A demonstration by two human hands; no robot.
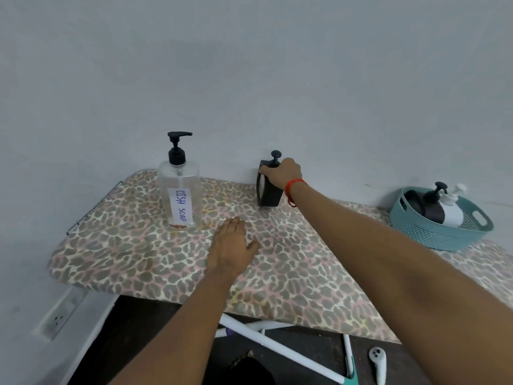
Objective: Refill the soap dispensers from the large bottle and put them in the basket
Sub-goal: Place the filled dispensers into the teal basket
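Observation:
A large clear bottle labelled DISH SOAP, with a black pump, stands upright at the back left of the leopard-print board. It looks almost empty. To its right, against the wall, stands a small black dispenser with a black pump. My right hand grips its top. My left hand rests flat on the board, fingers straight, just right of the large bottle. A teal basket at the far right holds a black dispenser and a white dispenser.
The board stands against a pale grey wall. A wire rack sticks out at its left end. Below it are white legs, a dark floor, a white controller and a wall socket.

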